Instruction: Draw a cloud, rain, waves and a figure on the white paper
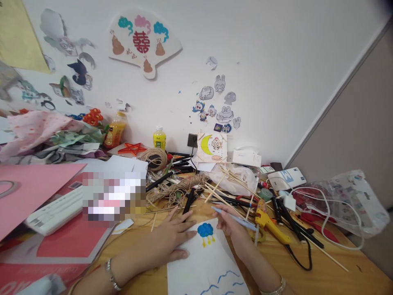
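Note:
A sheet of white paper lies on the wooden table in front of me. On it are a blue cloud with yellow drops below and wavy blue lines near the bottom. My left hand rests flat, fingers spread, across the paper's upper left edge. Between the fingers of my right hand is a slim light blue pen, one end pointing left above the cloud. That hand is by the paper's right edge. I cannot tell whether the pen is capped.
A yellow glue gun, white cable and thin wooden sticks clutter the right side. Twine and black markers lie behind my hands. Left are a pink sheet and white power strip. Bottles stand near the wall.

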A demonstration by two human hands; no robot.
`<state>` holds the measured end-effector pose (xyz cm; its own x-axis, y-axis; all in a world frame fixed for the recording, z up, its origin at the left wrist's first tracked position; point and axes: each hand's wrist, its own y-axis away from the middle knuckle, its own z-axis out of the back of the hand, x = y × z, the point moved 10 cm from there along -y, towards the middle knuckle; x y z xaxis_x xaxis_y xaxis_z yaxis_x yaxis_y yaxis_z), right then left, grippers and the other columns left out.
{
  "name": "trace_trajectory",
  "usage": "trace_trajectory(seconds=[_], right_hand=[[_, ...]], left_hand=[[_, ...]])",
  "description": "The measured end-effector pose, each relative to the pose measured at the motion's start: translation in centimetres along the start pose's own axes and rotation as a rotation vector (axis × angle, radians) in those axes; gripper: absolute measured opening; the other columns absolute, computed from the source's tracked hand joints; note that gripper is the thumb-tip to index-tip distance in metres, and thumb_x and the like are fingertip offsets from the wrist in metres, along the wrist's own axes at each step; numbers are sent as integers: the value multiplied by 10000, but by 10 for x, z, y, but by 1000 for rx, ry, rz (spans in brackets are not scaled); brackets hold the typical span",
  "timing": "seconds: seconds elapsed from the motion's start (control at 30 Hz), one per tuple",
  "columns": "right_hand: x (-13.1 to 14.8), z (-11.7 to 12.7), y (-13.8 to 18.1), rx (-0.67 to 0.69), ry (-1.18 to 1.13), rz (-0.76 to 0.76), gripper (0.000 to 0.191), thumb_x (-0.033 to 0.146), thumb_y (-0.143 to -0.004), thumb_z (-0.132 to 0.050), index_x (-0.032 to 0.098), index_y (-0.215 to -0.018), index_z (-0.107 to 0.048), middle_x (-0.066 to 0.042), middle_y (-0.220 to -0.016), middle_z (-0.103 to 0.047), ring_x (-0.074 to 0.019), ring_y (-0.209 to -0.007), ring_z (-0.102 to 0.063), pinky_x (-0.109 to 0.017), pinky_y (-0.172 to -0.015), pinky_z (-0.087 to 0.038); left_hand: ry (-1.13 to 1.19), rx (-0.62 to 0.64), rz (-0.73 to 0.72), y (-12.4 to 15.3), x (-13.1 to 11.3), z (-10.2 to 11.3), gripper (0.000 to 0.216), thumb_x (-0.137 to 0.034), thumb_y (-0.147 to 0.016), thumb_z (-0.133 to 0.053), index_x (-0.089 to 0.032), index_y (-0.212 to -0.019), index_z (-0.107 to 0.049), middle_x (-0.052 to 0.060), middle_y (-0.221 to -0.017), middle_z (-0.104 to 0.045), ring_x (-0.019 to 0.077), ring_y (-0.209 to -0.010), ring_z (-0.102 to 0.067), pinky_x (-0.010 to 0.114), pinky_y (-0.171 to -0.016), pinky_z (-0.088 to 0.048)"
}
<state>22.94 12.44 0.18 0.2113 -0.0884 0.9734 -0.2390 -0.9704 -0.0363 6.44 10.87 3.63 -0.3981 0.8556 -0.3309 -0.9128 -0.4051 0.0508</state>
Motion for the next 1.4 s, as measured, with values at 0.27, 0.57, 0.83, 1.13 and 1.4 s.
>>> trace_trajectory(seconds=[0.27,0.57,0.83,1.13,1.4], right_hand=[[18,-2,4,1,202,187,376,561,-802,-610,190,-753,-641,6,-581,-598,-150,-514,-517,-270,-522,-415],[17,12,-7,3,450,149,267,465,-819,-593,227,-922,-654,-52,-861,-710,-239,-839,-649,-358,-753,-515],[34,-14,5,287,556,179,182,215,-740,-617,218,-910,-685,-33,-867,-697,-218,-836,-653,-344,-796,-509],[42,16,-5,37,474,262,164,281,-777,-622,205,-915,-668,-42,-877,-697,-221,-802,-639,-320,-744,-498],[47,27,-6,-75,438,340,226,326,-783,-644,218,-981,-651,-67,-978,-701,-252,-890,-635,-375,-823,-491]], left_hand=[[12,-91,-111,-1,-7,-9,437,-260,-888,-636,-236,-1315,-548,108,-1433,-468,301,-1404,-268,555,-1148,-94],[62,-213,-154,2,-13,-5,330,-158,-855,-591,-247,-1172,-614,90,-1241,-590,276,-1153,-532,465,-1058,-345],[147,-216,-33,0,7,-12,584,-155,-783,-637,-287,-1331,-483,75,-1310,-535,286,-1156,-508,405,-973,-423],[144,-303,349,7,45,9,365,-199,-818,-530,-206,-1178,-594,68,-1081,-666,252,-1018,-591,365,-916,-430],[203,-399,443,11,57,20,191,-270,-845,-417,-190,-732,-549,38,-765,-618,212,-764,-591,306,-703,-451]])
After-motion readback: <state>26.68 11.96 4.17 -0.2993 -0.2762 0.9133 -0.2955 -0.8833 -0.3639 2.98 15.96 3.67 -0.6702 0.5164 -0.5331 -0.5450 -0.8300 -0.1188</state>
